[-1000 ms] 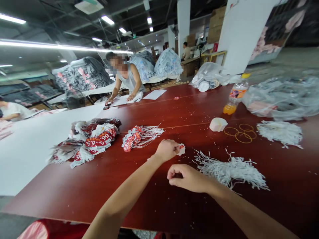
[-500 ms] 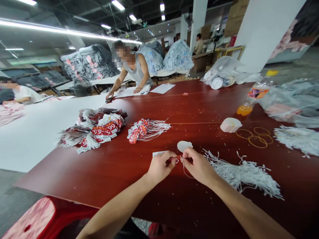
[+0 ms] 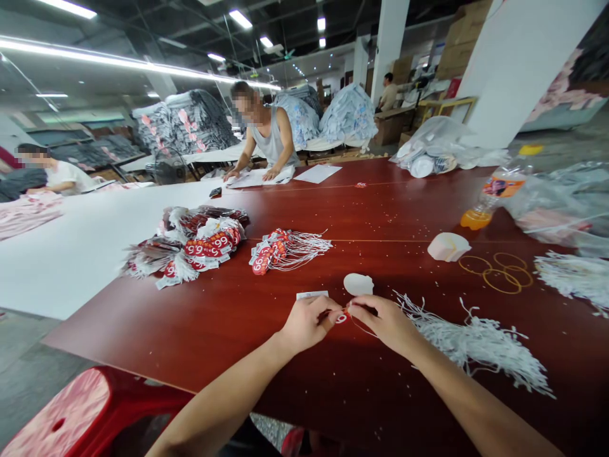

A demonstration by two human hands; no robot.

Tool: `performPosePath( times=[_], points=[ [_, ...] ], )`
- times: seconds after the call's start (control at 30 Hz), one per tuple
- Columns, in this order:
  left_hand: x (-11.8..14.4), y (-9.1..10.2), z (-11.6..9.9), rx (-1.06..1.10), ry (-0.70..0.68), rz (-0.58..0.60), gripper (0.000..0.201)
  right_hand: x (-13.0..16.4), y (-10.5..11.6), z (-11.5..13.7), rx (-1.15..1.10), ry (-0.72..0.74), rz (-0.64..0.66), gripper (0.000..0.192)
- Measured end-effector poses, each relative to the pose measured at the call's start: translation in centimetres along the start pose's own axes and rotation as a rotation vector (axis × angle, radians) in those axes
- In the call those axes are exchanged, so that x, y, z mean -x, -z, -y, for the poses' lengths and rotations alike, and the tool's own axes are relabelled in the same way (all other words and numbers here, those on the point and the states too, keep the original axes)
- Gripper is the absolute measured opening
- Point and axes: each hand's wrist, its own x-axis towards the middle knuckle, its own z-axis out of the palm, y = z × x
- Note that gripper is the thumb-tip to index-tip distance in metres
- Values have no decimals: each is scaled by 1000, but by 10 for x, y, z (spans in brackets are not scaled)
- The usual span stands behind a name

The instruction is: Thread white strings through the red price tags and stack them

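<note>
My left hand point(image 3: 307, 322) pinches a red hang tag point(image 3: 341, 318) with white numerals, mostly hidden by the fingers. Close beside it, the closed fingertips of my right hand point(image 3: 383, 320) hold a thin white string point(image 3: 362, 328) at the tag's edge. A white printed card point(image 3: 311, 294) lies partly behind my left hand. Just beyond the hands is a small white oval stack of cards point(image 3: 358, 284). To the right of my right hand spreads a bundle of white strings point(image 3: 480, 346). Strung red tags point(image 3: 271, 252) lie farther off, left of centre.
A large heap of strung tags point(image 3: 200, 244) is at the left. Rubber bands point(image 3: 502, 279), a pale card stack point(image 3: 447, 246) and a leaning drink bottle point(image 3: 497, 190) are at the right. Across the table a co-worker point(image 3: 271, 136) handles papers. A red stool point(image 3: 61, 406) stands lower left.
The tag between my hands has turned, showing a white numeral. My right hand has shifted slightly down. The co-worker's hand has left the dark object on the table. The view has shifted slightly.
</note>
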Motion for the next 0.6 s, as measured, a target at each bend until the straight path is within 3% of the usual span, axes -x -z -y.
performPosePath(
  times=[0.1,0.17,0.23,0.33,0.43,0.6],
  points=[
    [-3,12,-4,-161,-95,158,11,-2,7,-3,-85,44,121,25],
    [-6,26,-2,-267,-118,303,30,-3,8,-5,-64,27,92,22],
    [-10,39,7,-338,-60,371,47,-1,3,-5,7,50,49,18],
    [-14,48,33,-408,87,344,39,5,-11,-4,119,162,61,12],
    [-14,43,55,-422,120,326,21,10,-23,-3,201,234,116,9],
    [-16,36,55,-533,84,331,19,11,-29,-5,236,251,131,7]
  ],
)
